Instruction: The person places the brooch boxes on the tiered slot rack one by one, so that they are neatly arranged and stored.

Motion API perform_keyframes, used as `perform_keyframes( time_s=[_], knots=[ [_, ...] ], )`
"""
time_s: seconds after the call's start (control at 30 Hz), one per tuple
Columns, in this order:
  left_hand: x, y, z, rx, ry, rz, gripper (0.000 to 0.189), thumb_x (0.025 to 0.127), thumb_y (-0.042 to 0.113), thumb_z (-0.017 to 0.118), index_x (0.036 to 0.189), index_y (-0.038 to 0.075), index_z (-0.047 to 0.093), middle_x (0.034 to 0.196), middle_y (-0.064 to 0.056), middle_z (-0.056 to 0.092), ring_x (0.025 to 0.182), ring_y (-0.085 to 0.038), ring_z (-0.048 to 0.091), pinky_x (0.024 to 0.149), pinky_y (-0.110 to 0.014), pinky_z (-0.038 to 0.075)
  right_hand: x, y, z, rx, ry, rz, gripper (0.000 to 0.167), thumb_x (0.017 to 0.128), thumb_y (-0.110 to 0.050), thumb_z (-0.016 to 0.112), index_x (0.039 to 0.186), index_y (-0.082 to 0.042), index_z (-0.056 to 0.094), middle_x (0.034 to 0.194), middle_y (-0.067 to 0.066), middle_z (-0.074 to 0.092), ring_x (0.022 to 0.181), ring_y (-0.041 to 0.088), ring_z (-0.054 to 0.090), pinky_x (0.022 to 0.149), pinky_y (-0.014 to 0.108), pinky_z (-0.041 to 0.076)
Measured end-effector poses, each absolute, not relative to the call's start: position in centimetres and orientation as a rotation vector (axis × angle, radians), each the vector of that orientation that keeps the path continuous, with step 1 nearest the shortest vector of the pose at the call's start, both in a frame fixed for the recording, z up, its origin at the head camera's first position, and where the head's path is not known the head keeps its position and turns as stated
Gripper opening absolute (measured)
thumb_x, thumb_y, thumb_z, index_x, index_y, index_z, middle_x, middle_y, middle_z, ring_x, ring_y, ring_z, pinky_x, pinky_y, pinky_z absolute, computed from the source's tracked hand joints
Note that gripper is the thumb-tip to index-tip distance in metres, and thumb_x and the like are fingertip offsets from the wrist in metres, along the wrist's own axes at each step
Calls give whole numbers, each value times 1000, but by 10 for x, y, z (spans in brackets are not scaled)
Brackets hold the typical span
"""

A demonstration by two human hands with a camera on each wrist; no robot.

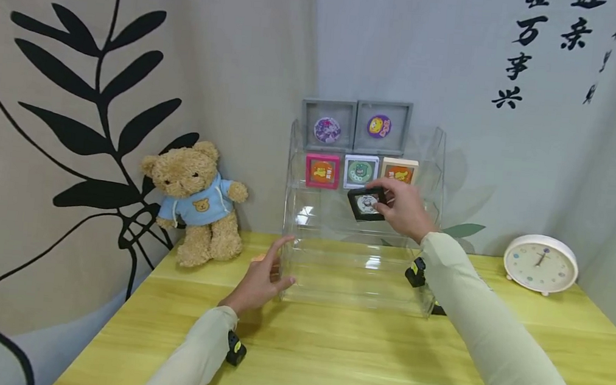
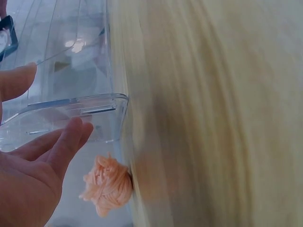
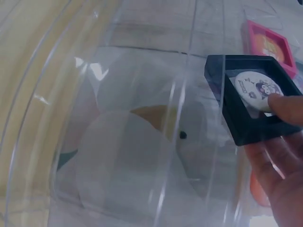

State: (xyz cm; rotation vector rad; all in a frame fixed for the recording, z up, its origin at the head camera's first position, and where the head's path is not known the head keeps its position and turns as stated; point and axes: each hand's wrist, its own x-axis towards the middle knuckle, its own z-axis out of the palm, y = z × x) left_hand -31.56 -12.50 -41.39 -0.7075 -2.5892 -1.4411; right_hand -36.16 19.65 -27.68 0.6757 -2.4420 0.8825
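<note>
My right hand [image 1: 402, 208] pinches a small black square frame [image 1: 358, 213] with a round white badge in it, thumb over the badge in the right wrist view. The frame is held tilted in front of a clear stepped display rack [image 1: 343, 296], overlapping its middle tiers. Behind it on a tier stand a pink frame [image 1: 321, 184], a white frame [image 1: 347, 171] and a cream frame [image 1: 400, 162], each with a badge. Two grey frames [image 1: 331, 106] stand on the top tier. At the rack's left side, my left hand [image 1: 257, 283] has thumb and fingers apart around its edge.
A teddy bear [image 1: 199, 204] in a blue hoodie sits at the table's back left. An orange yarn ball [image 2: 108, 187] lies beside the rack's left side. A white clock [image 1: 540, 263] stands at the back right. The curtain wall rises behind the rack.
</note>
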Motion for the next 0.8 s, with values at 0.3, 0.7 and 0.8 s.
perform_keyframes(
  time_s=[0.3, 0.7, 0.8],
  knots=[
    [-314, -124, -415, -714, -2583, -1449, 90, 91, 9, 73, 153, 50, 24, 137, -30, 58, 122, -45, 63, 99, -51, 58, -368, 173, -287, 676, -2422, 916, 41, 87, -2, 76, 127, -8, 67, 120, 20, 65, 95, 34, 72, 83, 43, 64],
    [-314, -124, -415, -696, -2568, -1437, 90, 89, 9, 75, 154, 48, 26, 130, -26, 64, 118, -44, 65, 98, -50, 59, -374, 147, -296, 686, -2328, 926, 38, 81, 1, 80, 118, -7, 74, 110, 18, 66, 93, 33, 72, 85, 39, 64],
    [-314, -123, -416, -704, -2579, -1441, 90, 90, 8, 75, 155, 44, 25, 127, -26, 66, 115, -41, 67, 97, -48, 60, -373, 145, -303, 649, -2336, 949, 39, 82, -1, 80, 120, -8, 73, 107, 17, 67, 91, 31, 73, 82, 38, 64]
  ],
)
